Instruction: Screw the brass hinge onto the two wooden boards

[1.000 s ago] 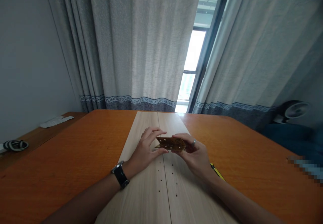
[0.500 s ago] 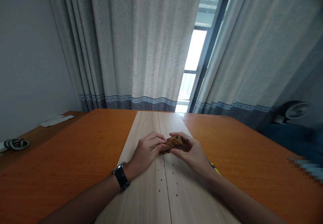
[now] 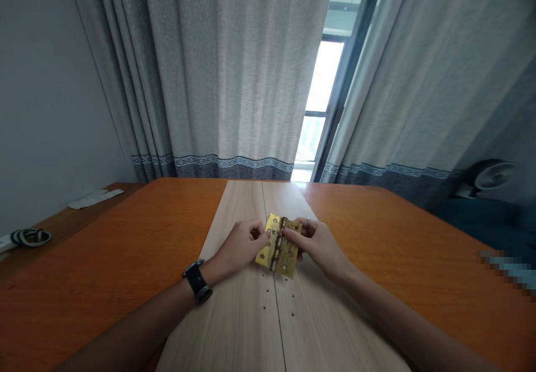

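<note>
A brass-coloured hinge (image 3: 288, 252) is spread open above two pale wood boards, its leaves showing several screw holes and its knuckle running between them. My left hand (image 3: 246, 244) pinches the left leaf with thumb on top. On the other side, my right hand (image 3: 320, 248) grips the right leaf, thumb near the knuckle and fingers behind it. Beneath the hinge, the left board (image 3: 226, 316) and the right board (image 3: 322, 327) lie side by side with a thin seam. Small dark holes flank that seam just below the hinge.
The boards rest on an orange-brown wooden table (image 3: 125, 260). To the left, a coiled cable (image 3: 31, 238) and a flat white item (image 3: 95, 199) lie on a side surface. A fan (image 3: 494, 175) stands at the far right. Curtains (image 3: 251, 81) hang behind the table.
The hinge was folded and tilted between my hands; now its leaves are spread open with the screw-hole faces toward me. Both hands still hold it.
</note>
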`<state>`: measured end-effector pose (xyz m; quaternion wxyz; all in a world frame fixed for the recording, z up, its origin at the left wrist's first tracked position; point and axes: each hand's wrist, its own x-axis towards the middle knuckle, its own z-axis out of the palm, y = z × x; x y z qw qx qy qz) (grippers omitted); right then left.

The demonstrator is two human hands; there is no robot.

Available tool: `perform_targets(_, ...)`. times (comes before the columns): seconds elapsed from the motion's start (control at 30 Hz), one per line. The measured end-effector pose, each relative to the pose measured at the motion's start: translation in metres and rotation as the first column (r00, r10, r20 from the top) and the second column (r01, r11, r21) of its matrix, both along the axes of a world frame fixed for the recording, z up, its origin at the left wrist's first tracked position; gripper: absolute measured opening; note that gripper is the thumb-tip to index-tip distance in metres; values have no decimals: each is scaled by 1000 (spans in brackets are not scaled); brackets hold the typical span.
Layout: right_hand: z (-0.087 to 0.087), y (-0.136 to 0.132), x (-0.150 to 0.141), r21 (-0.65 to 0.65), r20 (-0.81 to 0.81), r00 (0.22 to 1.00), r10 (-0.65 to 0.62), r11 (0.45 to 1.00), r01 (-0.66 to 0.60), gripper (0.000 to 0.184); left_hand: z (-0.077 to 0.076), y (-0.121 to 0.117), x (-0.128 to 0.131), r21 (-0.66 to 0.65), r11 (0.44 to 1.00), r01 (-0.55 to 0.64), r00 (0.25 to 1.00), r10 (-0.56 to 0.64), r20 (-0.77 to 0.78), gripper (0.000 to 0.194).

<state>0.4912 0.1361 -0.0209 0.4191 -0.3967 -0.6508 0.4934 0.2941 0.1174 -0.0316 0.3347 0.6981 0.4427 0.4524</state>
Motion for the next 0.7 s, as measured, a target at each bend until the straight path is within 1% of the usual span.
perform_targets(0.13, 0, 2, 1, -68, 85, 995, 57, 996, -52, 47, -5, 4, -4, -3, 1000, 3, 990, -3, -138, 23)
perform_targets(0.23, 1, 3, 3, -189, 135, 980, 143, 975, -116, 49, -7, 6, -8, -30, 998, 57, 975, -62, -211, 19)
perform_targets(0.3, 1, 4, 4, -231, 162, 970, 184, 962, -144, 50, -7, 9, -11, -12, 996, 92, 960, -92, -264, 21)
perform_targets(0.33, 1, 5, 4, -229, 178, 965, 194, 962, -151, 50, -6, 10, -13, 23, 995, 97, 950, -85, -301, 23)
perform_targets(0.4, 0, 5, 5, -211, 213, 956, 201, 965, -156, 50, -6, 12, -15, 121, 990, 79, 922, -27, -387, 27)
perform_targets(0.5, -1, 6, 7, -206, 283, 938, 199, 968, -143, 50, -7, 13, -17, 217, 975, 45, 875, 67, -480, 23)
perform_targets(0.57, -1, 6, 7, -181, 361, 913, 189, 975, -130, 48, -9, 12, -18, 241, 970, 43, 857, 88, -508, 23)
perform_targets(0.63, 1, 4, 8, -112, 457, 875, 162, 986, -124, 45, -10, 10, -18, 246, 966, 74, 831, 77, -551, 30)
perform_targets(0.7, 3, 3, 7, -43, 535, 835, 130, 991, -127, 43, -11, 9, -18, 235, 965, 118, 793, 51, -607, 29)
